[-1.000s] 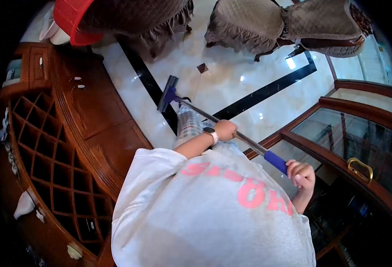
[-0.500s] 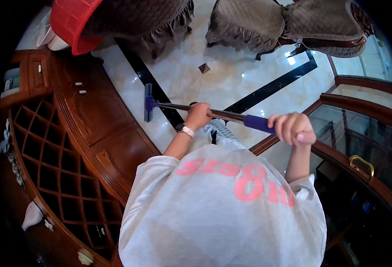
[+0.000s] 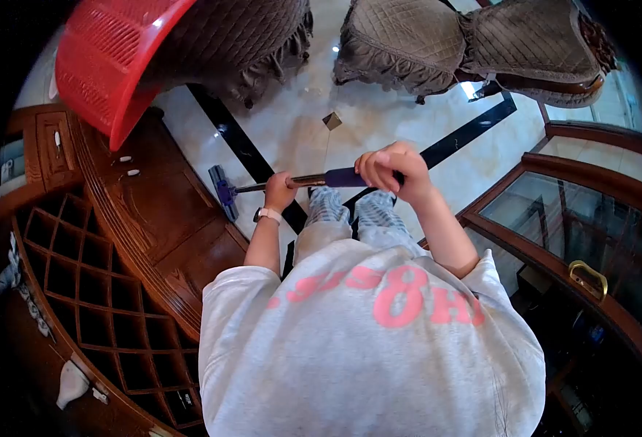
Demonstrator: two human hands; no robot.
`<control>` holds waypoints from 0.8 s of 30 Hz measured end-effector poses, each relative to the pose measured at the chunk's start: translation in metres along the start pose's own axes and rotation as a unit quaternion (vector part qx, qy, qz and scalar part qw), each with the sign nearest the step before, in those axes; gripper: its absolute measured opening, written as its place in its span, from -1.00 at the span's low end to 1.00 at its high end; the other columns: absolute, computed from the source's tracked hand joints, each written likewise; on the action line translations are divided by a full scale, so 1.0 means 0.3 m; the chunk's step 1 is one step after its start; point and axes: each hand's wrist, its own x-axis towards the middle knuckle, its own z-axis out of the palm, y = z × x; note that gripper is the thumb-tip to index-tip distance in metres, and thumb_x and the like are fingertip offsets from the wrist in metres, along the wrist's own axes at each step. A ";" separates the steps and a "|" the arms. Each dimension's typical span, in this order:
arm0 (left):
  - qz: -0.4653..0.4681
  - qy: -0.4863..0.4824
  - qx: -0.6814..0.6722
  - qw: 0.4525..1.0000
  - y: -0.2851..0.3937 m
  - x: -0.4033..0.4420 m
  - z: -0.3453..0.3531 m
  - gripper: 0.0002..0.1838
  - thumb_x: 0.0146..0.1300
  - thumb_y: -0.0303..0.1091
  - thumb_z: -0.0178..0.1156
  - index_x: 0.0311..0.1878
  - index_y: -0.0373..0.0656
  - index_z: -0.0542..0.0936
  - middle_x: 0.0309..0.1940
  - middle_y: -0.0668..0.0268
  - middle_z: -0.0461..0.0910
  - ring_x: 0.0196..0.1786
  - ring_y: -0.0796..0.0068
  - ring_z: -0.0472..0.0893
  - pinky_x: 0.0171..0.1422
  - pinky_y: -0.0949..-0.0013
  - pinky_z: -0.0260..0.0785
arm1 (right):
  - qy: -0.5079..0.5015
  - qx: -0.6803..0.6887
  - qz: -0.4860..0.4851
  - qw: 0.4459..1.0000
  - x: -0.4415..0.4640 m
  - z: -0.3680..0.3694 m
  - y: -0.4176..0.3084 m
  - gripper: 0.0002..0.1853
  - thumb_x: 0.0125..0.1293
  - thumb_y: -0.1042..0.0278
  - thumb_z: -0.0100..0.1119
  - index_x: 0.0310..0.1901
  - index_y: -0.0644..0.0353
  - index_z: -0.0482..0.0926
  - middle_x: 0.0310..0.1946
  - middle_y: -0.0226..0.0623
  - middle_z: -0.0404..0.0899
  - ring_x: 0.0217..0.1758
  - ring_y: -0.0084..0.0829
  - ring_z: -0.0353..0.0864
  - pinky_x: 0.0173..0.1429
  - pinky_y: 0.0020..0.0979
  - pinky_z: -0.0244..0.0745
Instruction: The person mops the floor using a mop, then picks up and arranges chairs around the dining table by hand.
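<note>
A long-handled mop [image 3: 308,180] lies across in front of my body, with a metal pole and a purple grip. Its narrow purple-and-grey head [image 3: 224,193] is at the left, close to the wooden cabinet front, low over the pale tiles; I cannot tell whether it touches them. My left hand [image 3: 278,194], with a band on the wrist, is closed round the pole nearer the head. Around the end of the purple grip, my right hand [image 3: 394,173] is wrapped.
A wooden cabinet [image 3: 182,218] with a lattice rack [image 3: 95,269] runs along the left. At upper left, a red plastic basket [image 3: 106,65] sits near a quilted-covered chair [image 3: 226,44]. More covered chairs [image 3: 401,44] stand ahead. A glass-doored cabinet [image 3: 554,211] is at the right.
My right hand has moved left and upward with the grip, and my left hand has slid left. The mop head has shifted left and down, closer to the cabinet. More of the red basket shows.
</note>
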 end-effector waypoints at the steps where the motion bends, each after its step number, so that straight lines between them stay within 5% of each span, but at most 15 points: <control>1: 0.001 -0.002 0.002 1.000 0.007 -0.002 0.014 -0.84 -0.07 -0.44 0.14 -0.63 -0.25 0.38 -0.60 -0.02 0.42 -0.43 -0.15 0.41 -0.43 0.08 0.25 | 0.002 0.001 -0.002 1.000 -0.018 -0.016 0.000 -0.47 0.25 0.27 -0.16 -0.92 0.13 0.22 -0.87 -0.33 0.31 -0.59 -0.39 0.34 -0.12 -0.37 0.25; 11: -0.008 -0.107 0.042 0.993 0.333 0.026 0.353 -0.91 -0.16 -0.48 0.20 -0.59 -0.23 0.47 -0.57 0.04 0.48 -0.39 -0.06 0.49 -0.36 0.11 0.32 | 0.062 -0.021 0.055 0.996 -0.423 -0.321 -0.139 -0.50 0.22 0.36 -0.04 -0.91 0.13 0.26 -0.87 -0.36 0.30 -0.60 -0.43 0.35 -0.08 -0.36 0.26; 13: 0.086 -0.144 0.117 0.979 0.403 0.037 0.517 -0.91 -0.18 -0.41 0.23 -0.58 -0.16 0.52 -0.53 0.10 0.53 -0.33 0.01 0.51 -0.25 0.06 0.34 | 0.082 -0.045 0.085 0.992 -0.583 -0.420 -0.221 -0.50 0.23 0.37 -0.04 -0.91 0.11 0.26 -0.87 -0.37 0.30 -0.60 -0.43 0.36 -0.09 -0.35 0.27; 15: 0.115 -0.162 0.068 0.978 0.582 0.043 0.621 -0.88 -0.22 -0.39 0.23 -0.57 -0.17 0.51 -0.53 0.09 0.51 -0.36 -0.01 0.50 -0.29 0.04 0.31 | 0.103 -0.065 0.016 0.992 -0.720 -0.497 -0.322 -0.51 0.23 0.47 -0.03 -0.89 0.18 0.24 -0.85 -0.34 0.29 -0.65 -0.43 0.31 -0.26 -0.36 0.27; 17: 0.165 -0.181 0.073 0.967 0.745 0.063 0.752 -0.89 -0.21 -0.38 0.23 -0.56 -0.16 0.52 -0.52 0.10 0.52 -0.36 -0.01 0.51 -0.26 0.04 0.33 | 0.159 -0.091 -0.006 0.983 -0.852 -0.559 -0.439 -0.52 0.20 0.42 -0.01 -0.89 0.15 0.26 -0.85 -0.36 0.31 -0.64 -0.41 0.33 -0.17 -0.33 0.28; 21: 0.176 -0.215 0.019 0.961 1.075 0.067 0.896 -0.87 -0.14 -0.31 0.24 -0.58 -0.14 0.56 -0.56 0.10 0.54 -0.39 0.03 0.55 -0.30 0.07 0.38 | 0.130 -0.149 -0.074 0.977 -1.017 -0.620 -0.683 -0.59 0.07 0.31 0.04 -0.89 0.10 0.27 -0.84 -0.41 0.36 -0.66 -0.40 0.37 -0.24 -0.36 0.30; 24: 0.200 -0.233 0.003 0.952 1.179 0.083 0.915 -0.88 -0.13 -0.31 0.22 -0.59 -0.13 0.55 -0.57 0.10 0.53 -0.40 0.03 0.54 -0.30 0.07 0.39 | -0.035 -0.153 -0.142 0.977 -1.042 -0.682 -0.767 -0.68 0.03 0.27 0.04 -0.82 0.10 0.34 -0.77 -0.41 0.44 -0.65 -0.38 0.45 -0.45 -0.36 0.29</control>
